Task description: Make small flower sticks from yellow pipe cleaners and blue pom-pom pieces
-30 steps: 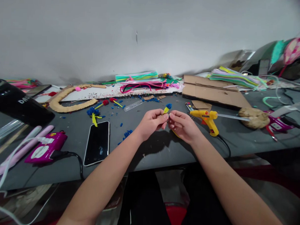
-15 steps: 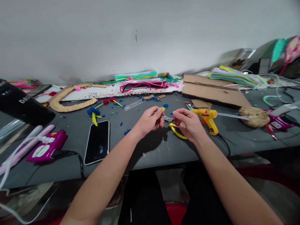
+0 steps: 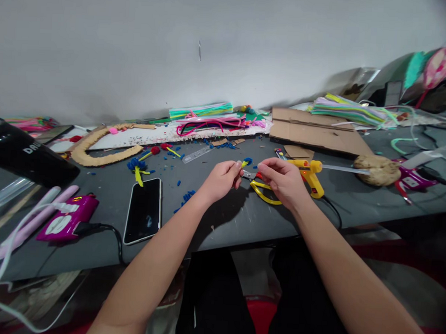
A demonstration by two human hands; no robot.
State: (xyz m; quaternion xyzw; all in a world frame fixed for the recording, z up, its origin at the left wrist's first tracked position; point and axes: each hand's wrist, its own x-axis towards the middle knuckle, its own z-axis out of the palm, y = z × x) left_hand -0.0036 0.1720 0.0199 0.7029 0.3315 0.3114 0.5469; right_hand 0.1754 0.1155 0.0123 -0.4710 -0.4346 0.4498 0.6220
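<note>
My left hand [image 3: 224,181] pinches a small blue and yellow pipe-cleaner flower [image 3: 247,161] between thumb and fingers, its blue tip pointing up and right. Just to the right, my right hand [image 3: 280,178] has its fingertips pressed together close to the flower. Whatever lies between those fingertips is too small to make out. Below and between the hands lies a pair of scissors [image 3: 265,192] with yellow handles, partly covered by my right hand. A yellow hot glue gun [image 3: 312,180] rests beyond my right wrist, a glue stick in its back end.
A phone [image 3: 144,210] lies left of my arm, a finished-looking blue flower [image 3: 136,165] above it. Blue snippets [image 3: 186,199] are scattered about. Cardboard [image 3: 316,131] and pipe-cleaner bundles [image 3: 210,124] line the wall. A black bottle [image 3: 27,153] and a purple power strip [image 3: 71,217] stand left.
The blue tip of the flower has tilted down and to the right, toward my right fingertips. Both hands stay almost in place; the view has shifted slightly.
</note>
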